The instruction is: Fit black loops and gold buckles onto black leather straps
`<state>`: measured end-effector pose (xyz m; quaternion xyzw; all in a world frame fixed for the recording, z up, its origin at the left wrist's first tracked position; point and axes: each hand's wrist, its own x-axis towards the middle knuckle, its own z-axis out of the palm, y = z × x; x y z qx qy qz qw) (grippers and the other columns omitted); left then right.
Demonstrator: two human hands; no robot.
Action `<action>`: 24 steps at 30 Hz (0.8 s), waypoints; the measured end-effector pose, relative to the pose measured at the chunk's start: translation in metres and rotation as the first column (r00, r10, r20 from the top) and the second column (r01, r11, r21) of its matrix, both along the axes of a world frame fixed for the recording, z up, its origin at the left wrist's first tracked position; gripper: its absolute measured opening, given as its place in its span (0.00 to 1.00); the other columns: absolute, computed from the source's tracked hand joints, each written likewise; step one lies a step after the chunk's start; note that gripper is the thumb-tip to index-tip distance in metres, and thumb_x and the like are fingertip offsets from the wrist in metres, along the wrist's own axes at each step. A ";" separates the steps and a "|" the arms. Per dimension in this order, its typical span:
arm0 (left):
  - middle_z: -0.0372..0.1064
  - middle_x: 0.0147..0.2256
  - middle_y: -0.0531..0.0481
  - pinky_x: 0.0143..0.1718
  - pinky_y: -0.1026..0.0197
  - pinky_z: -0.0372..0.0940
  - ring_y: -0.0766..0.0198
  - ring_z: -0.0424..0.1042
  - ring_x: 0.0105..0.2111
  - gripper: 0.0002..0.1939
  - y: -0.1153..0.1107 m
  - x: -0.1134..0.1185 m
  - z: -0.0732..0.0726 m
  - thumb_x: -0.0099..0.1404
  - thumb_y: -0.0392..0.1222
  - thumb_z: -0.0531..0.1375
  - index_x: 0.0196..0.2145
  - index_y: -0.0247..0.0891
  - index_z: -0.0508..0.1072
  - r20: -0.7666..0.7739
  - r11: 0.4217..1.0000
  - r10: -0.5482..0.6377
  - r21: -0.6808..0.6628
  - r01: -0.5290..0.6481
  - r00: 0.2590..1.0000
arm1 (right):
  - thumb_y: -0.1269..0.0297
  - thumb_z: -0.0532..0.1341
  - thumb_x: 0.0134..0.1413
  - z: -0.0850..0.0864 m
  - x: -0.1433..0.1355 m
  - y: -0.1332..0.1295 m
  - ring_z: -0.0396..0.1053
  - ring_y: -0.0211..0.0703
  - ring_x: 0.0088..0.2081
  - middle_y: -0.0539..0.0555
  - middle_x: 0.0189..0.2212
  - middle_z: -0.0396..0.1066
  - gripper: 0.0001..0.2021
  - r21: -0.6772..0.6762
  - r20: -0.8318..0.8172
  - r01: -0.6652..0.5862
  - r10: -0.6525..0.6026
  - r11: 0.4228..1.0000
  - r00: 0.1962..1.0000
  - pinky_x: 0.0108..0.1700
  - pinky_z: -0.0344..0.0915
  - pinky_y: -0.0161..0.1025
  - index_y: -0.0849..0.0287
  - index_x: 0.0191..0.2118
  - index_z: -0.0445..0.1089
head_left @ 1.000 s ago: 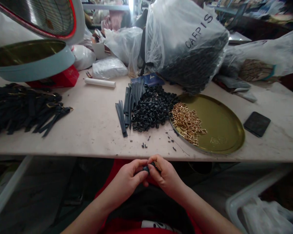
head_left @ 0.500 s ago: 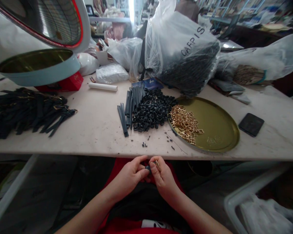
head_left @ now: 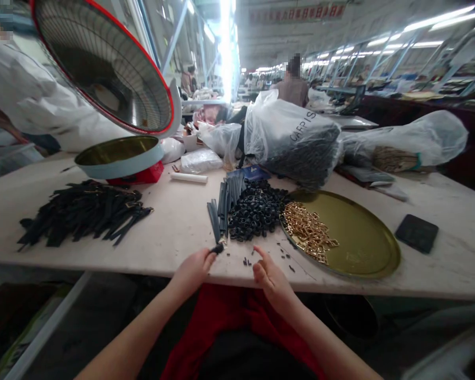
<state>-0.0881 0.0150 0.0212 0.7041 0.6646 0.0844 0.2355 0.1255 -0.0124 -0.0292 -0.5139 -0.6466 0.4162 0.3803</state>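
Near the table's front edge, my left hand is closed on a short black strap; a glint of gold shows at its far end. My right hand is apart from it, index finger stretched out and thumb raised, with nothing plainly held. Beyond the hands lie flat black strips and a heap of small black loops. Gold buckles are piled on the left side of a round gold-coloured tray. A pile of black straps, some with gold buckles, lies to the left.
A fan leans over a round tin at back left. A large plastic bag of dark pieces stands behind the loops. A black flat object lies at right, a white roll at the back. Other people are farther off.
My hands have risen from below the table edge to over it and moved apart. The strap is now in my left hand only. The view has tilted upward.
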 end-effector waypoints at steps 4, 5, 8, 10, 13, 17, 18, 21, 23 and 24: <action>0.69 0.36 0.35 0.39 0.54 0.58 0.49 0.68 0.39 0.16 0.051 -0.064 0.005 0.63 0.45 0.46 0.36 0.32 0.69 -0.170 0.953 0.278 0.176 -0.248 0.946 | 0.55 0.50 0.56 -0.014 0.009 0.031 0.65 0.43 0.25 0.50 0.21 0.67 0.19 0.125 0.180 0.081 -0.103 0.989 0.978 0.29 0.60 0.37 0.60 0.47 0.65; 0.68 0.39 0.32 0.41 0.52 0.57 0.46 0.66 0.42 0.17 0.059 -0.072 0.007 0.63 0.46 0.47 0.38 0.30 0.68 -0.187 0.935 0.321 0.221 -0.279 0.928 | 0.56 0.50 0.56 -0.018 0.010 0.034 0.67 0.44 0.27 0.52 0.24 0.69 0.17 0.137 0.194 0.089 -0.115 0.987 0.974 0.30 0.61 0.38 0.59 0.45 0.67; 0.62 0.47 0.32 0.47 0.51 0.55 0.46 0.61 0.48 0.18 0.078 -0.066 0.003 0.63 0.44 0.49 0.46 0.30 0.64 -0.186 0.912 0.343 0.301 -0.278 0.921 | 0.59 0.51 0.55 -0.027 0.010 0.035 0.70 0.48 0.35 0.56 0.33 0.73 0.14 0.157 0.200 0.108 -0.138 0.982 0.970 0.38 0.63 0.42 0.57 0.42 0.69; 0.63 0.47 0.39 0.48 0.57 0.55 0.53 0.63 0.48 0.15 0.093 -0.044 -0.006 0.63 0.43 0.49 0.46 0.35 0.65 -0.157 0.930 0.280 0.288 -0.227 0.947 | 0.60 0.52 0.54 -0.031 0.009 0.033 0.70 0.49 0.38 0.56 0.36 0.73 0.12 0.161 0.193 0.112 -0.142 0.981 0.971 0.41 0.64 0.43 0.56 0.40 0.69; 0.67 0.43 0.43 0.46 0.60 0.58 0.58 0.66 0.44 0.14 0.125 -0.009 -0.022 0.64 0.45 0.50 0.43 0.38 0.68 -0.101 0.955 0.228 0.218 -0.202 0.968 | 0.62 0.54 0.53 -0.030 0.010 0.033 0.70 0.49 0.37 0.56 0.35 0.74 0.11 0.142 0.154 0.117 -0.139 0.983 0.978 0.41 0.64 0.44 0.55 0.39 0.70; 0.67 0.43 0.44 0.42 0.53 0.63 0.59 0.68 0.41 0.15 0.166 0.007 -0.034 0.62 0.46 0.55 0.44 0.34 0.67 -0.047 0.956 0.286 0.075 -0.282 0.957 | 0.63 0.54 0.53 -0.028 0.011 0.034 0.70 0.48 0.38 0.55 0.34 0.74 0.10 0.129 0.103 0.116 -0.129 0.985 0.986 0.41 0.64 0.43 0.55 0.38 0.70; 0.66 0.44 0.45 0.41 0.52 0.64 0.60 0.68 0.40 0.15 0.172 0.006 -0.034 0.63 0.45 0.55 0.45 0.34 0.66 -0.026 0.953 0.300 0.043 -0.298 0.954 | 0.64 0.54 0.53 -0.027 0.011 0.034 0.70 0.48 0.37 0.55 0.34 0.74 0.10 0.131 0.097 0.116 -0.129 0.985 0.987 0.41 0.63 0.42 0.55 0.38 0.70; 0.66 0.42 0.47 0.39 0.54 0.65 0.61 0.68 0.39 0.13 0.180 -0.001 -0.030 0.63 0.43 0.55 0.43 0.34 0.67 0.074 0.945 0.327 -0.017 -0.326 0.942 | 0.65 0.53 0.54 -0.026 0.010 0.033 0.69 0.47 0.37 0.55 0.34 0.73 0.10 0.137 0.090 0.099 -0.112 0.986 0.990 0.40 0.62 0.41 0.55 0.38 0.70; 0.67 0.35 0.48 0.36 0.56 0.65 0.61 0.68 0.36 0.10 0.176 -0.005 -0.023 0.61 0.42 0.56 0.36 0.32 0.68 0.171 0.937 0.348 -0.031 -0.348 0.922 | 0.65 0.53 0.54 -0.023 0.012 0.036 0.69 0.45 0.35 0.54 0.32 0.72 0.09 0.123 0.065 0.115 -0.124 0.986 0.990 0.39 0.62 0.39 0.56 0.38 0.69; 0.67 0.31 0.49 0.34 0.58 0.64 0.62 0.68 0.34 0.08 0.170 -0.006 -0.019 0.59 0.41 0.57 0.32 0.33 0.67 0.229 0.932 0.360 -0.037 -0.361 0.904 | 0.65 0.53 0.54 -0.022 0.014 0.040 0.68 0.44 0.34 0.54 0.32 0.72 0.09 0.116 0.049 0.145 -0.152 0.983 0.987 0.37 0.62 0.39 0.57 0.38 0.69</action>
